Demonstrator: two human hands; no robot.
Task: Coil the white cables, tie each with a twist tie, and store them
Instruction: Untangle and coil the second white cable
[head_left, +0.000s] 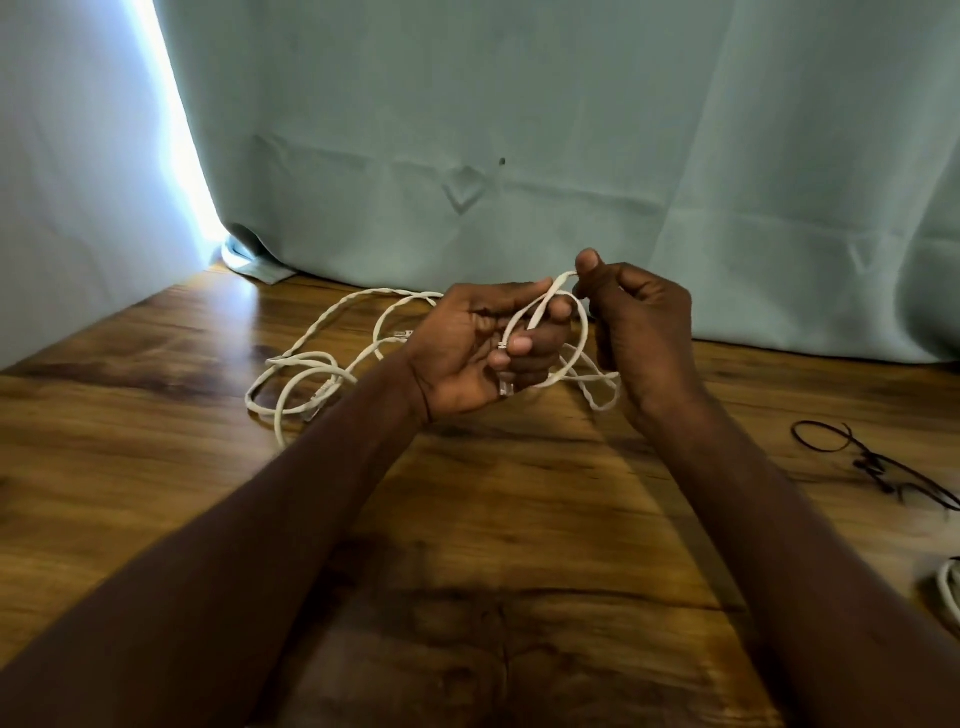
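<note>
The left hand (470, 348) is gripping the plug end of the white cable (332, 332), palm up, while the right hand (641, 332) is pinching the first loop at its top. Each new loop should match that one (no twists). The slack is trailing left across the worktop (156, 467); the curtain (519, 130) is hanging close behind, twist ties (872, 462) are lying well apart to the right.

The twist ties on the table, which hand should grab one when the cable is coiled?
The right hand, probably. The dark twist ties lie on the table's right side, nearer that arm. The left hand already holds the white cable's first loop and plug end in its grip, so it should keep holding.
</note>
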